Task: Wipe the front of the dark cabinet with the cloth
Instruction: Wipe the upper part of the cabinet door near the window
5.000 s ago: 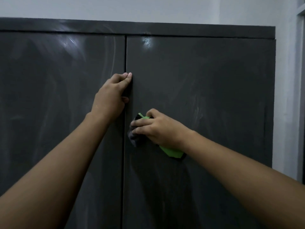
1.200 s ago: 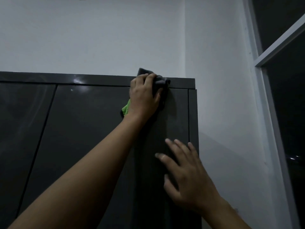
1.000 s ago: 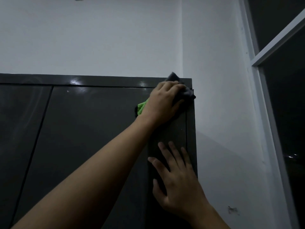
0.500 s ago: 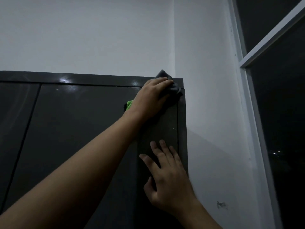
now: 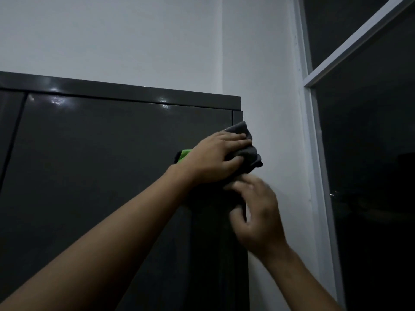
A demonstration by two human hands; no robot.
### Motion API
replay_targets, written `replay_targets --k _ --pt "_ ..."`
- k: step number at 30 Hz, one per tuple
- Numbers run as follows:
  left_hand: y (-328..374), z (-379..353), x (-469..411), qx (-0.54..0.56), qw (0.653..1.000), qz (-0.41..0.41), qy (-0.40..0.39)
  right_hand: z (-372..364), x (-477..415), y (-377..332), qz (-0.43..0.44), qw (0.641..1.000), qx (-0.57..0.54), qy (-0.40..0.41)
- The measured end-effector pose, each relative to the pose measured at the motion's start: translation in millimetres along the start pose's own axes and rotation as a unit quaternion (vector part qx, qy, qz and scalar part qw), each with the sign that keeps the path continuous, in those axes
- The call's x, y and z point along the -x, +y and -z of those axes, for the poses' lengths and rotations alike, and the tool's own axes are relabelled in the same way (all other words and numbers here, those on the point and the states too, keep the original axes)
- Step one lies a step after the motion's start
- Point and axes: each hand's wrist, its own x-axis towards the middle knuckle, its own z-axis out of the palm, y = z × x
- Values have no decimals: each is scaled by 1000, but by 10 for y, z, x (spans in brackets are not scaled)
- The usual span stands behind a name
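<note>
The dark cabinet [image 5: 101,164] is seen from below, its glossy front filling the left and centre of the view. A grey cloth [image 5: 248,154] is held against the front's right-hand edge, just below the upper right corner, at about 2 o'clock on the door. A bright green corner of cloth [image 5: 185,153] shows at 9 o'clock from the left hand [image 5: 215,160]. The grip of that hand is closed on the cloth: the fingers are laid over the bunched fabric and the thumb is tucked under a fold of it. Much of the cloth is hidden by the hand.

The right hand [image 5: 256,214] is found at 5 o'clock from the left, just beside the cabinet's right edge, its fingertips close under the cloth. It is blurred, so how far its grip is open, and whether the cloth is touched, cannot be told.

The lower part of the door is crossed and partly covered by the left forearm [image 5: 107,243]. A vertical door seam [image 5: 13,140] is seen at 9 o'clock, and pale glints [image 5: 58,101] lie near the top rail [image 5: 125,90]. A white wall [image 5: 134,37] rises at 12 o'clock. At 3 o'clock a white window frame [image 5: 314,142] is set against dark glass [image 5: 370,176], in which a few small lights [image 5: 334,193] are seen
</note>
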Motion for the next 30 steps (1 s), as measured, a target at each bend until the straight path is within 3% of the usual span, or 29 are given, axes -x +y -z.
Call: replay_targets --k 3,7,10,14,18,22,30 --pt "105 21 117 93 994 43 -27 29 -178 -123 -100 994 -32 -9" --pt "181 104 240 213 971 111 -16 -79 -347 -312 -167 984 11 -53" --pt "165 186 364 219 967 130 1 -164 -456 -320 -200 976 69 -46" --pt "-5 380 650 175 980 88 31 -284 -567 -193 -156 977 148 0" --pt "-440 541 880 43 995 67 65 -387 -681 -180 -139 963 229 30" --pt "-690 578 1000 -7 999 20 47 -426 -615 -89 -76 973 209 59" --pt "-721 522 1020 -25 997 -8 70 -92 -226 224 130 971 187 -72"
